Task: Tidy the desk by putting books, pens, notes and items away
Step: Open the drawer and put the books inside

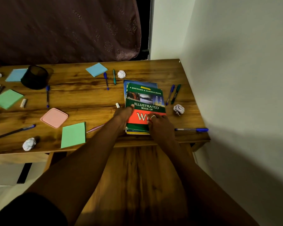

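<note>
Green book stack (pixel 145 101) (near edge) gripped between left hand (pixel 123 114) and right hand (pixel 159 126).

We see a study corner in a home: a wooden desk (pixel 82 95) set against a plain white wall (pixel 235 46), with a dark patterned curtain (pixel 64 26) behind. On it lie sticky-note pads (pixel 73 135), pens (pixel 106 80), crumpled paper balls (pixel 121 74), a mesh pen holder (pixel 34 77) and a stack of books (pixel 145 101).
</note>
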